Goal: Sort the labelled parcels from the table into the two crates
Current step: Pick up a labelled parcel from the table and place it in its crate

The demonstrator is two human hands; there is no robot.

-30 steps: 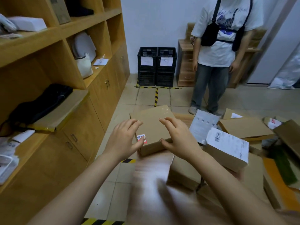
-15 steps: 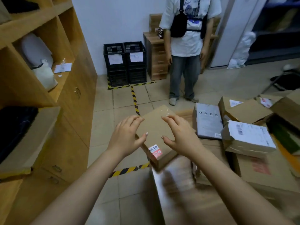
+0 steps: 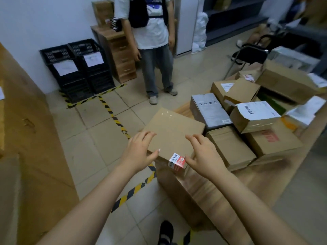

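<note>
Shoe: a dark shoe (image 3: 166,231) stands on the tiled floor at the bottom centre of the frame.
Forearms: both are bare and rise from the bottom corners, converging toward the middle of the frame.
Left hand: the left hand (image 3: 138,154) is palm down at the near-left edge of the flat brown parcel (image 3: 174,131). Its fingers (image 3: 148,134) are spread wide and lie on the top face, and the thumb reaches along the near edge. I cannot tell whether it grips.
Right hand: the right hand (image 3: 203,154) is palm down at the parcel's near-right edge. Its fingers (image 3: 194,138) are wide and slightly arched over the top, and the thumb is just beside the sticker (image 3: 177,160).
Parcel: it lies at the near-left corner of the wooden counter (image 3: 203,197) in the middle of the frame, turned so one corner points at the camera. The red-and-white sticker wraps that corner.
Other parcels: the rest are piled on the counter to the right. They include a grey box (image 3: 208,110), a box with a barcode label (image 3: 254,115) and a brown box with red print (image 3: 272,140).
Floor tape: yellow-and-black tape (image 3: 113,114) runs from the centre toward the upper left.
Crates: two black crates (image 3: 70,80) stand side by side against the wall at upper left, each bearing a white sheet. They are well apart from the parcel.
Person: a person (image 3: 154,41) in a white T-shirt stands at top centre beside a wooden drawer unit (image 3: 120,57).
</note>
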